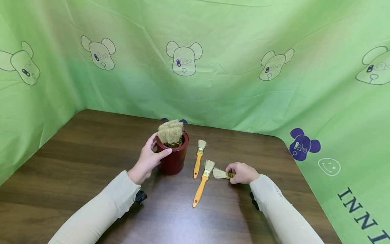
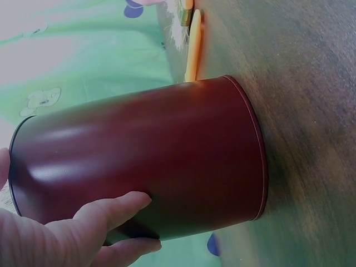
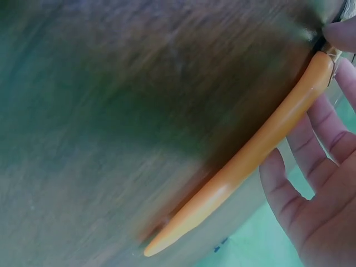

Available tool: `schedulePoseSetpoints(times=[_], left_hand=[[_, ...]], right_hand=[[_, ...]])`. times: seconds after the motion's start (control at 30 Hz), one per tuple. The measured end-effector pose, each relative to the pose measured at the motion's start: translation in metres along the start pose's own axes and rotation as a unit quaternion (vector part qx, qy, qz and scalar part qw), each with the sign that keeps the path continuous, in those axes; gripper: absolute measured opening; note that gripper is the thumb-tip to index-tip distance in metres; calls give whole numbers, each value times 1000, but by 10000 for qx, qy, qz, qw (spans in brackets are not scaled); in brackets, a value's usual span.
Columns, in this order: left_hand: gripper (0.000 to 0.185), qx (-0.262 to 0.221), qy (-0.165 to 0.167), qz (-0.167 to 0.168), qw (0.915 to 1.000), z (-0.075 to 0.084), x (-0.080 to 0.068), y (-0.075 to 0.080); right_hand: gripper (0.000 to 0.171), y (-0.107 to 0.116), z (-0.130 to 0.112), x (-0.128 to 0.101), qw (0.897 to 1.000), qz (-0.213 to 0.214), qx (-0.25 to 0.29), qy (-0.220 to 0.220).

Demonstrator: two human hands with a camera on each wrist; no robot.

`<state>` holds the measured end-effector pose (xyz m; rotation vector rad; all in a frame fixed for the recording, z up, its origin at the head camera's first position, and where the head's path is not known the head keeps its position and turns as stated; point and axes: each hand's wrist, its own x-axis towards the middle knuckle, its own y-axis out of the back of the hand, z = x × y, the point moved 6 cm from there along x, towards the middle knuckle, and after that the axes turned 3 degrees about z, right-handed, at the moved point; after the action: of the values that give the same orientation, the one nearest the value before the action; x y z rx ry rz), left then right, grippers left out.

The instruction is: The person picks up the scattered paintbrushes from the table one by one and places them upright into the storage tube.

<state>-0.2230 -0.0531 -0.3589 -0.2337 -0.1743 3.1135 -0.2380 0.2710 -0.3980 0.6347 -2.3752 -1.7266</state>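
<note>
A dark red cup (image 1: 173, 156) stands upright on the brown table (image 1: 76, 162) with several bristle brushes (image 1: 171, 133) in it, bristles up. My left hand (image 1: 149, 158) grips the cup's left side near the rim; the left wrist view shows the cup (image 2: 144, 161) and my fingers (image 2: 105, 214) on its wall. My right hand (image 1: 242, 173) pinches a brush (image 1: 221, 174) at its metal band, bristles pointing left. The right wrist view shows that brush's orange handle (image 3: 250, 156) lying along the table under my fingers (image 3: 311, 161). Two more orange-handled brushes (image 1: 198, 158) (image 1: 203, 182) lie between the hands.
Green cloth with bear prints (image 1: 195, 61) walls the table on the left, back and right. The table's right edge (image 1: 307, 183) runs close behind my right hand. Bare wood (image 1: 170, 217) lies in front, between my sleeves.
</note>
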Motion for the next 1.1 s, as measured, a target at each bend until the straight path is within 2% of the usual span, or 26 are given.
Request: schedulePoseSetpoints(times=[0.33,0.6,0.7,0.9,1.1], left_hand=[[79,-48,-1,-3,10000,0,0,0],[80,-46,42,13,10000,0,1,2],[80,-38,43,17,10000,0,1,2],[80,-40,53,23,10000,-1,1,2],[79,-63,62,11,10000,-1,1,1]], right_hand=[[26,3,2,2,9998,-30,172,-86],[25,23,-2,9,9962,181,839,128],[27,33,-4,13,9926,343,1161,30],[31,58,-14,18,9741,815,2105,137],[32,80,-23,20,9398,1157,3214,-95]])
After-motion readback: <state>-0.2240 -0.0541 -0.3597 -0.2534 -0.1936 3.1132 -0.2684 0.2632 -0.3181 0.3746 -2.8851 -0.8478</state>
